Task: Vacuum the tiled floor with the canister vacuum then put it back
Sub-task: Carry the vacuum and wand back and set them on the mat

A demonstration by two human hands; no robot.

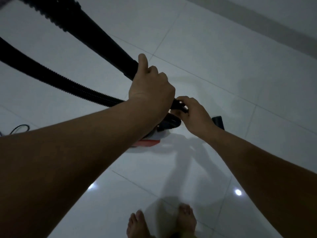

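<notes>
Both hands working at the hose end above the canister vacuum.
Left hand is gripping the stiff black tube, thumb up; right hand is pinching a black fitting. Canister is sitting mid tiled floor, mostly hidden; ribbed hose is looking floppy, likely light, so best held at the rigid cuff.

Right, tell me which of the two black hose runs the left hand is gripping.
The upper hose run: the left hand grips its smooth end. The lower ribbed run passes under that wrist.
</notes>
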